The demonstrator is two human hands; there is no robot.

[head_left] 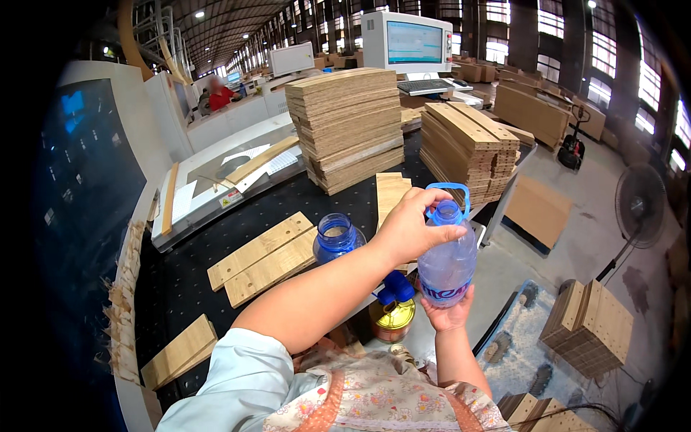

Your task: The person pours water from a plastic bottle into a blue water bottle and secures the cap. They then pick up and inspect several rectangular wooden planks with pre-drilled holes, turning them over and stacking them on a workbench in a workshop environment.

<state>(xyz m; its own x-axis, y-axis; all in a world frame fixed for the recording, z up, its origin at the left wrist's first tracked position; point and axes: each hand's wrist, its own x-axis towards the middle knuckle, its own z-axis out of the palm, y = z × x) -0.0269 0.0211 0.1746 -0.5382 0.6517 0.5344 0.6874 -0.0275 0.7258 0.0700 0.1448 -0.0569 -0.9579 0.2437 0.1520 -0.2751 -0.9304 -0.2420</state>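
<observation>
In the head view, the person's left hand [423,219] grips the neck and shoulder of a transparent, bluish plastic bottle [448,263], thumb on the near side and fingers beside the blue plastic loop handle [467,198]. The right hand [448,311] is curled around the bottle's lower end from beneath. The two grips probably share the work: the right hand seems to bear the weight, while the left one seems to steady the top. The bottle is nearly upright in front of the body, its mouth uncapped and facing up, a pose that would keep any contents in; whether it holds liquid I cannot tell.

Left of it, beyond the left forearm, a blue, wide-mouthed plastic container [335,241] is open and upright on the black, dotted desk [187,281], apparently within easy reach. Below the bottle's left side are dark blue plastic pieces [397,286], perhaps caps, near a round tin with a shiny yellow top [396,317].

Pale, flat wooden boards [263,255] lie beside the container, while a tall stack of brown boards [345,126] is at the back, perhaps to leave working room in front
</observation>
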